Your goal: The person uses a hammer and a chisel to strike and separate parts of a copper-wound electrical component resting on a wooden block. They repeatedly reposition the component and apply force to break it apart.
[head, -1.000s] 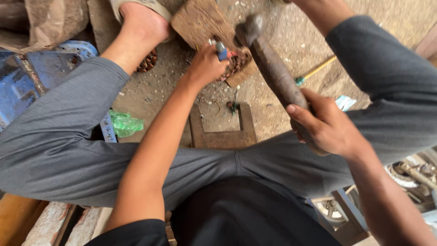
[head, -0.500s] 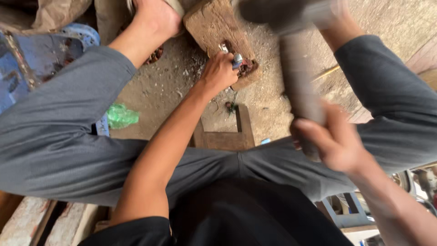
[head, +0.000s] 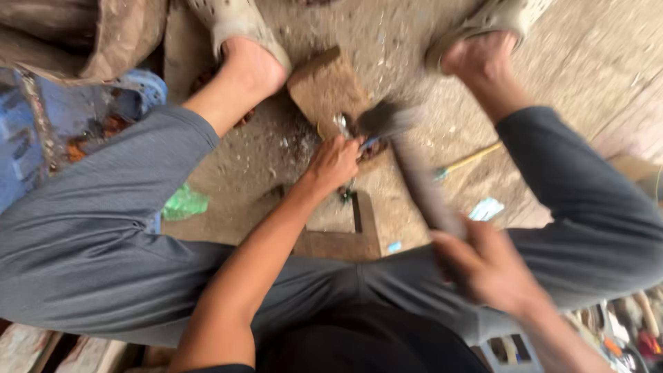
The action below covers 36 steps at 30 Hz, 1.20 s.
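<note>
Right hand (head: 494, 266), lower right of frame, is wrapped around the handle of a hammer (head: 414, 166); grip is closed tight, outline motion-blurred. Hammer head is seen down at the near edge of the wooden block (head: 324, 86), centre-top of frame, right beside the left fingertips. Half a second earlier the head was raised high at the top edge of the frame and heavily smeared; now it has been brought down to the block.

Left hand (head: 335, 162), centre of frame, is pinched narrow on a small metal piece (head: 342, 124) held against the block's near edge. What the piece is cannot be told, too small and blurred. The hand's place on the block is unchanged across the earlier frames.

Block lies flat on the dirt ground between the two sandalled feet, upper middle. Dark debris is scattered at its near edge, under the hammer head.

Also noted: a green plastic scrap (head: 185, 204) at left centre beside the left trouser leg; a thin yellow-handled tool (head: 469, 160) lying on the ground right of the hammer, apart from it; a flat wooden frame (head: 345, 235) on the ground below the left hand. View has shifted slightly, both feet now in frame.
</note>
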Tool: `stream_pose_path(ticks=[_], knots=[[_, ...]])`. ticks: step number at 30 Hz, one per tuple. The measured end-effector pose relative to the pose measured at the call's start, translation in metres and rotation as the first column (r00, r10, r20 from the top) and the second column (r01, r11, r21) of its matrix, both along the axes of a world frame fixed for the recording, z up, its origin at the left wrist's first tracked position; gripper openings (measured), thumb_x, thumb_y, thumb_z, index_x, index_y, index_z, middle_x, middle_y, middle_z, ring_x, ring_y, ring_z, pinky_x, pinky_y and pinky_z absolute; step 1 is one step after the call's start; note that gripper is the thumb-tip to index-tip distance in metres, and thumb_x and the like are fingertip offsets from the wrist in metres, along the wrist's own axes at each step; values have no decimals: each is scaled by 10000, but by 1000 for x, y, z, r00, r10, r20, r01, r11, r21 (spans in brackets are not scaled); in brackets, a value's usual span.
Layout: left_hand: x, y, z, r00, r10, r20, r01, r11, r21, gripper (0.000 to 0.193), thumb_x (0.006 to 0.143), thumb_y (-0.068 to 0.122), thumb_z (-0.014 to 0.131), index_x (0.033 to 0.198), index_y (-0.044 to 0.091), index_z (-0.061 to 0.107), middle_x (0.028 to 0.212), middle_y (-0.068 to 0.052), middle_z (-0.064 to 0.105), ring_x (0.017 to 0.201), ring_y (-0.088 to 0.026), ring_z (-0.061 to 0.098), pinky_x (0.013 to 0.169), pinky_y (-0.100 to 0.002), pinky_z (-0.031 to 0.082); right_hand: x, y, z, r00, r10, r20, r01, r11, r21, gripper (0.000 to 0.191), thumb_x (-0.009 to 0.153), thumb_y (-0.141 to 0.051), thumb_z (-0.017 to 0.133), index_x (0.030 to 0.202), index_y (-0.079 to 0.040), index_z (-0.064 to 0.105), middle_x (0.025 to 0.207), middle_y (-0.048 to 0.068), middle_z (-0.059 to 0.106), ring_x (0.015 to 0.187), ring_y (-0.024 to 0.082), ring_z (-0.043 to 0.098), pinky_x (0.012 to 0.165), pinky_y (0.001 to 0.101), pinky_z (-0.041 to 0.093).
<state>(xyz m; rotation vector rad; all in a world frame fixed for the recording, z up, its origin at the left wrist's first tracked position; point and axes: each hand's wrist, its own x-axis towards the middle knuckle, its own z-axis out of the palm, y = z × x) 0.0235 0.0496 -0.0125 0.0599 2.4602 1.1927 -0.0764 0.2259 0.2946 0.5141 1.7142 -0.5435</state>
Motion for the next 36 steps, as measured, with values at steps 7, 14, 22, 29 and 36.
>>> stream_pose_path(ticks=[7, 14, 22, 29, 36], knots=[[-31, -16, 2, 968, 76, 239, -119, 978, 172, 253, 795, 210, 765, 889, -11, 687, 735, -192, 681, 680, -324, 696, 638, -423, 559, 17, 48, 24, 872, -463, -161, 322, 789, -524, 495, 1021, -386, 548, 1155, 90, 551, 741, 187, 675, 575, 214, 657, 510, 316, 531], [-71, -6, -10, 841, -246, 481, 145, 961, 237, 247, 1018, 227, 559, 873, 33, 609, 673, -12, 503, 513, -130, 443, 460, -355, 430, 88, 73, -4, 831, -553, -64, 519, 811, -269, 405, 1000, -324, 500, 1145, 50, 557, 696, 160, 637, 499, 213, 620, 461, 329, 502], [-21, -45, 9, 980, -91, 178, 18, 926, 376, 399, 1086, 306, 548, 1397, 72, 633, 560, 2, 415, 445, -124, 439, 462, -354, 419, 113, 78, -8, 843, -525, -122, 472, 828, -302, 374, 1012, -295, 524, 1149, 49, 578, 724, 124, 611, 539, 179, 596, 491, 312, 504], [-9, -33, 20, 977, -27, 210, -38, 954, 298, 405, 1075, 284, 536, 1433, 110, 606, 548, -86, 540, 419, -149, 518, 432, -382, 421, 70, 50, -18, 957, -278, -83, 256, 944, -209, 332, 1002, -295, 537, 1026, 36, 549, 661, 99, 597, 527, 181, 593, 494, 333, 487], [13, -31, 2, 997, 81, -7, -73, 931, 359, 339, 1045, 171, 603, 1345, 23, 657, 801, -235, 710, 606, -299, 694, 555, -429, 526, 26, 10, -13, 950, -180, -255, -2, 814, -581, 386, 1027, -347, 511, 1181, 6, 535, 696, 53, 641, 596, 139, 618, 541, 307, 496]])
